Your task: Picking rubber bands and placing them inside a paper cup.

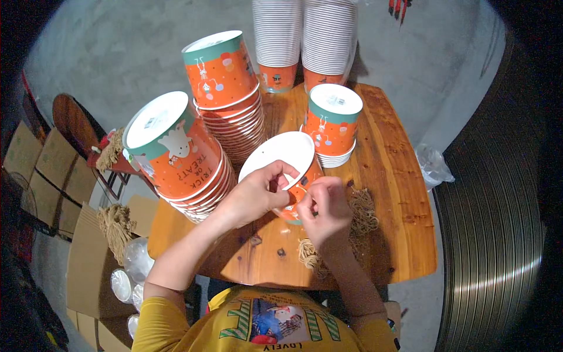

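An orange paper bucket point(291, 202) with a white inside is tilted on the wooden table in front of me, its mouth turned up toward the left. My left hand point(258, 190) grips its rim, thumb on the outer wall and fingers over the edge. Close beside it, my right hand point(325, 211) is pinched closed near the bucket's printed side. A short pale strand of cord point(302, 188) shows between the two hands and seems to run into my right fingertips. Loose tan cords point(363, 214) lie tangled beside and under my right wrist, with a smaller bunch point(311, 255) nearer me.
Upside-down bucket stacks stand at left point(187, 158), behind it point(226, 76), and at right point(334, 120). Two tall wrapped stacks point(278, 41) stand at the back. The table point(404, 223) ends near a ribbed metal shutter point(492, 205). Cartons point(88, 270) and a cord bundle point(117, 229) are at left.
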Available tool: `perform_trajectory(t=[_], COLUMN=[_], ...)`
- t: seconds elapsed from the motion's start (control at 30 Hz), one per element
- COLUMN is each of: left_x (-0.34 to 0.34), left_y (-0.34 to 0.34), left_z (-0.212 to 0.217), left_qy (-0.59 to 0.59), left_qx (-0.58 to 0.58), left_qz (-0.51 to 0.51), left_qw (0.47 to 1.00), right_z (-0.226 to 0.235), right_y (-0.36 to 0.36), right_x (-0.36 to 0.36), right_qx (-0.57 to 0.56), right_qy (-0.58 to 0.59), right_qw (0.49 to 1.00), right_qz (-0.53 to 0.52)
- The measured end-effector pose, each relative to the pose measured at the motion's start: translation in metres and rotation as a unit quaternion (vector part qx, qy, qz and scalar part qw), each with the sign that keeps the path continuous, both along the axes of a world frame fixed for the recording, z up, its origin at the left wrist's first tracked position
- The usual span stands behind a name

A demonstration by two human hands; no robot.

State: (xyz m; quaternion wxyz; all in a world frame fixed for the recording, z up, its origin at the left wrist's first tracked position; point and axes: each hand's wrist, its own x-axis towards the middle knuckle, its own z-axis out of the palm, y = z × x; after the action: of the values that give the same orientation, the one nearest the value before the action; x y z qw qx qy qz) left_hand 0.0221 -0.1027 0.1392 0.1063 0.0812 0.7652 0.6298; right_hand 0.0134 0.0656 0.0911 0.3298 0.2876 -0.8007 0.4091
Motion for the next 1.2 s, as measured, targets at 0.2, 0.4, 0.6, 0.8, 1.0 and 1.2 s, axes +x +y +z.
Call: perform_trajectory(t=[0.2,0.4,0.6,0.8,1.0,1.2], left_x=[0.001,0.003,0.006,0.006,0.007,-0.002], left_y=[0.004,0.008,0.012,0.015,0.018,0.016], left_z=[0.001,-0.002,0.001,-0.003,-0.006,-0.020], left_qy=[0.008,0.003,0.027,0.065,0.094,0.012], left_qx=[-0.010,-0.008,-0.035,-0.072,-0.092,-0.002], left_qz=[0.002,0.006,0.012,0.000,-0.017,-0.067], left_qw=[1.000,1.000,0.999,0.995,0.991,0.998], right_z=[0.001,0.003,0.003,-0.005,-0.003,-0.010], right_y=[-0.002,0.001,0.003,0.006,0.008,0.014], right_x=[0.000,0.003,0.003,0.002,0.007,0.006], right_qx=[0.042,0.066,0.068,0.076,0.071,0.078], right_qy=[0.069,0.058,0.052,0.059,0.051,0.059], right_qw=[0.995,0.994,0.995,0.993,0.993,0.993], right_qz=[-0.051,-0.060,-0.056,-0.067,-0.078,-0.071])
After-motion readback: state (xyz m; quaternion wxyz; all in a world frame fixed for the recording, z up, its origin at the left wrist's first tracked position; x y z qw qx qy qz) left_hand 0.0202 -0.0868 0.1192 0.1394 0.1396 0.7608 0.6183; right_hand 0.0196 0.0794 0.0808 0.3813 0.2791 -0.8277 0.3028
